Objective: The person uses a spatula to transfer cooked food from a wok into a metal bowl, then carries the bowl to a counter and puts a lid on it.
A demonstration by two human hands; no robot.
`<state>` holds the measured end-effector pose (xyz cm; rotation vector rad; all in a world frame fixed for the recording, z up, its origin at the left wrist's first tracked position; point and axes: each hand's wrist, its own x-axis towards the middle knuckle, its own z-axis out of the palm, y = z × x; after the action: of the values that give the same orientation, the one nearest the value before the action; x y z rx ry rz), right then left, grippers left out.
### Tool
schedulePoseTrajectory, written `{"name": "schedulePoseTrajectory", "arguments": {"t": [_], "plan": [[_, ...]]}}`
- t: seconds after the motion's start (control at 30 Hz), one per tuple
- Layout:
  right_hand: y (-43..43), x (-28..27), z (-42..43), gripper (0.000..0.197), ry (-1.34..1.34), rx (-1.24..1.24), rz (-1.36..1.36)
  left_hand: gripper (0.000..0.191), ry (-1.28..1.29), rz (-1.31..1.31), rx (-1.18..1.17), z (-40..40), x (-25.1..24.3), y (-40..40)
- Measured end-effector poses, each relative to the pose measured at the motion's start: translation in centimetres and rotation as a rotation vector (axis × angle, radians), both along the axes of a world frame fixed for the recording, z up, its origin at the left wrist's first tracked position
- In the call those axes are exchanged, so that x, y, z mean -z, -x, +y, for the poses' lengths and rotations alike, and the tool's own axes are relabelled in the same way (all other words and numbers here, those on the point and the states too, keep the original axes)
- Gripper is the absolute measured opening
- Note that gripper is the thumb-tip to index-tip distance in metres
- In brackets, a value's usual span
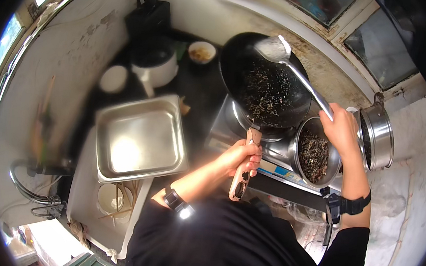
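My left hand (244, 157) grips the worn, light-coloured handle (241, 181) of a black wok (233, 70). The wok is tilted, and dark and pale grainy food (268, 92) clings to its inside. In my right hand (338, 127) is the shaft of a metal wok spatula (275, 49), its broad blade over the wok's far rim. Below my right wrist stands a steel bowl (295, 151) with a heap of similar grainy food (312, 157) in it. The bowl is beside the wok on the stove (276, 152).
Left of me, a rectangular steel pan (140, 138) lies across the sink (84, 213), where a white bowl and chopsticks sit. A white pot (155, 71), a small bowl of food (201, 53) and a knife block (147, 15) stand behind. Steel pots (379, 138) are at right.
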<state>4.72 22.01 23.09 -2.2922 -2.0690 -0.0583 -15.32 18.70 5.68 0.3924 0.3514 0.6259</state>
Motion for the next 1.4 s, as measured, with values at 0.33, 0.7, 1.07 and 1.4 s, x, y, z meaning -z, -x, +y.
{"name": "schedulePoseTrajectory", "arguments": {"t": [0.33, 0.7, 1.07, 1.4], "plan": [[-1.3, 10.6, -1.3, 0.062, -0.141, -0.519, -0.299, 0.007, 0.005, 0.016, 0.024, -0.1, -0.7, -0.3], [-1.1, 9.2, -0.9, 0.050, -0.190, -0.324, -0.185, 0.015, -0.054, 0.042, 0.002, 0.0, -0.3, -0.5], [-3.3, 10.6, -0.9, 0.056, -0.217, -0.397, -0.173, 0.010, 0.008, -0.014, 0.013, -0.2, -0.3, -0.5], [-2.3, 8.8, -0.4, 0.065, -0.318, -0.414, -0.332, 0.008, 0.046, -0.120, 0.035, 0.2, 0.7, -0.3]]}}
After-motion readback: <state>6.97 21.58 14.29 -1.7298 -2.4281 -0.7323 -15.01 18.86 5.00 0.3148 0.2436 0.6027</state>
